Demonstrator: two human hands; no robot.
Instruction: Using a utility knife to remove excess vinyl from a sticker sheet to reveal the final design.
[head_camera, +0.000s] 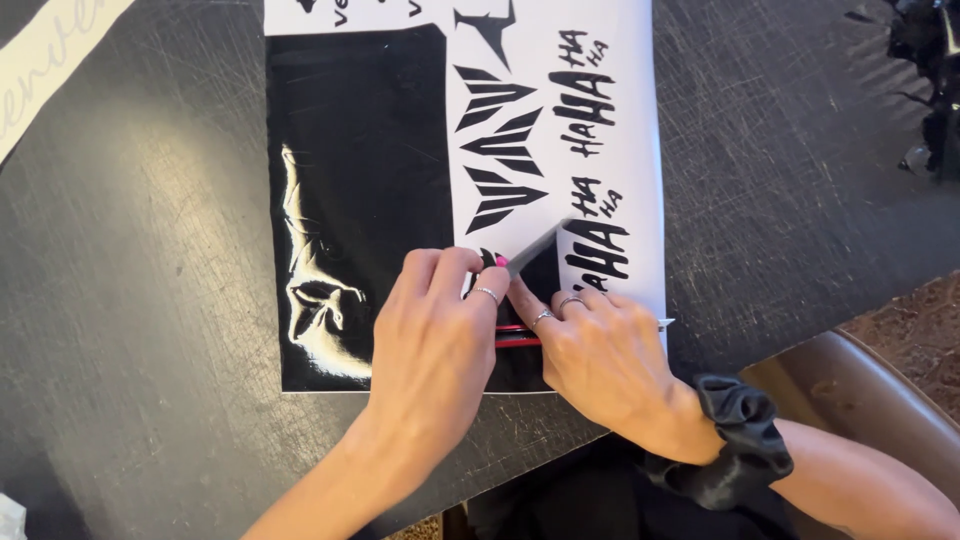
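**Two hands close on a strip of black vinyl at the table's near edge**

A person's left hand (432, 345) and right hand (598, 352) meet over a large sheet of glossy black cut vinyl on white backing paper (360, 200), which lies flat on a scratched dark tabletop (150, 300). The right hand, wearing thin silver rings and a black satin scrunchie (740, 440) at the wrist, is pinched narrow around a slim grey pointed tool (538, 248). The tool's long axis runs diagonally, up and to the right, away from the fingers, and its tip lies just beside the black lettering shapes (595, 240) on the bared white part of the sheet. The left hand is curled, fingertips pressed down on the vinyl right against the right hand's fingers; whether it grips a lifted flap or only holds the sheet flat cannot be told. Both hands are touching at the work spot, which sits near the sheet's lower edge, directly ahead of the knuckles. Between the hands a short red strip (518, 334) shows, partly hidden. To the left, the still-covered black panel is wrinkled and catches the light. Angular black stripe shapes (505, 150) run up the sheet beyond the hands. A brown padded chair edge (860, 390) appears at lower right, and a pale paper strip (50, 60) lies at the upper left corner.
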